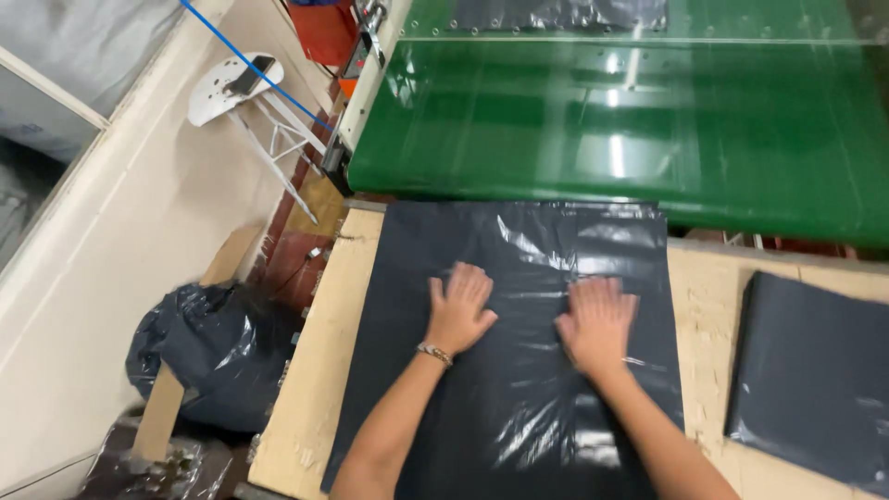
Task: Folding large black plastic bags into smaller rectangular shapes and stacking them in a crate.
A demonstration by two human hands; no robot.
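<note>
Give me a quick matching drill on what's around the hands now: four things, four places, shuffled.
Things:
1. Left hand
2. Green belt
3. Folded stack
4. Full bag

Places:
A. Floor, left of the table
B. Flat on the black sheet, beside the right hand
C. Table's right end
D. Beyond the sheet's far edge

Pairs: 1-B, 2-D, 3-C, 4-A

Bright, even indoor light from overhead. White glare streaks shine on the green belt [630,130] and on the glossy black plastic [519,343]. Shadows are soft and faint. The right hand [597,324] is slightly motion-blurred; the left hand [458,306] is sharper. Straight edges bow near the frame's borders.
</note>
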